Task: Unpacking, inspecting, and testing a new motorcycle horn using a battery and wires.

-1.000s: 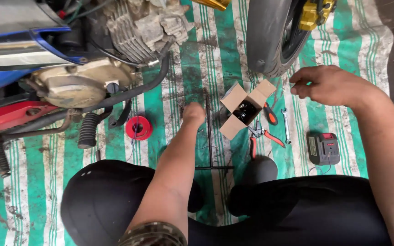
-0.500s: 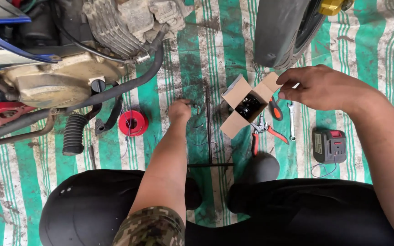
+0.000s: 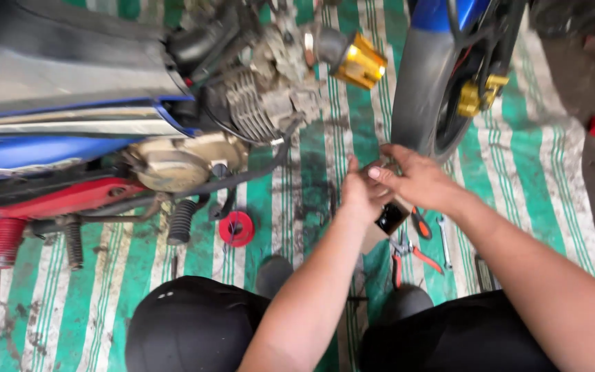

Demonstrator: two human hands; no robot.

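My left hand (image 3: 358,196) and my right hand (image 3: 418,182) meet fingertip to fingertip just above a small open cardboard box (image 3: 388,219) with a black part inside. They pinch a small dark part (image 3: 383,165) between them, and it is mostly hidden by the fingers. Both hands hover over the green and white striped mat (image 3: 531,179), right beside the motorcycle's front tyre (image 3: 418,89). My knees in black trousers sit below the hands.
The motorcycle's engine (image 3: 256,96) and blue bodywork fill the upper left. A red spool (image 3: 236,228) lies on the mat left of my arm. Red-handled pliers (image 3: 414,255) and a wrench (image 3: 443,238) lie right of the box. A gold cylinder (image 3: 361,60) sticks out near the engine.
My left hand has lifted off the mat and moved right to meet my right hand over the box. The camera has tilted up, showing more of the motorcycle.
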